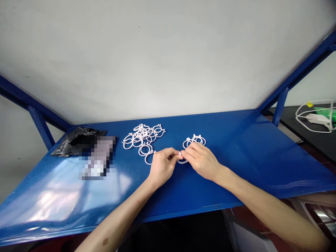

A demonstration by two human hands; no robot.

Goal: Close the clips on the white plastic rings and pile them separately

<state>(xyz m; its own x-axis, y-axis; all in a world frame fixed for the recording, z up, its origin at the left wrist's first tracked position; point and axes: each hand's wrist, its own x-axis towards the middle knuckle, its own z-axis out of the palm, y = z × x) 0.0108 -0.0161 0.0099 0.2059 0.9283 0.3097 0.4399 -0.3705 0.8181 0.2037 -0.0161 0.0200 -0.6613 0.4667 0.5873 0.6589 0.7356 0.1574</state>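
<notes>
Both hands meet over the middle of a blue table (225, 196). A white plastic ring (183, 161) with a small knob hangs between my fingertips. My left hand (163, 165) pinches it from the left, and my right hand (201, 160) pinches it from the right. Much of the ring is hidden by the fingers. Left of my hands lies a loose pile of several similar white rings (143, 134), one of them partly behind my left hand. Just beyond my right hand rests a smaller group of white rings (199, 139).
A crumpled black plastic bag (63, 144) lies at the table's left, with a blurred-out object (98, 157) beside it. Blue frame bars (280, 105) rise at both sides. A white cable (299, 115) lies on a dark surface at the right.
</notes>
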